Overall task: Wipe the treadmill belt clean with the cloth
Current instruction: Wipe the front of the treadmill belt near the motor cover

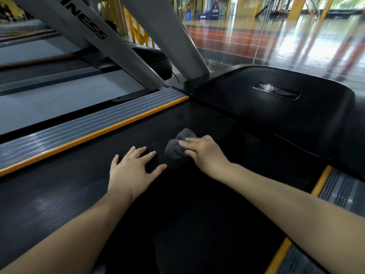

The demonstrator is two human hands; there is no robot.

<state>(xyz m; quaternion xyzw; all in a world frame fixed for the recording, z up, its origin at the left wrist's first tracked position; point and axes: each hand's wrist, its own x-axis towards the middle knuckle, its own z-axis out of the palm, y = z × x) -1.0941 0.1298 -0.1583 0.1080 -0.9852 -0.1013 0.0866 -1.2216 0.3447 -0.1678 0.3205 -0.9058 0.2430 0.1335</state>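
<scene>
Right hand [205,153] presses crumpled grey cloth [178,145] onto black treadmill belt [197,214] | left hand [132,171] flat, fingers spread, empty

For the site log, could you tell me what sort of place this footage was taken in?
Most likely a gym: the hands work on a treadmill belt, another treadmill stands alongside, and beyond a glass wall lies a glossy sports-hall floor.

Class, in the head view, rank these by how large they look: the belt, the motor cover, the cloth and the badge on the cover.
1. belt
2. motor cover
3. cloth, partly hidden under the right hand
4. badge

Cloth and badge look close in size, and the badge lies farther away, so their order is unsure.
</scene>
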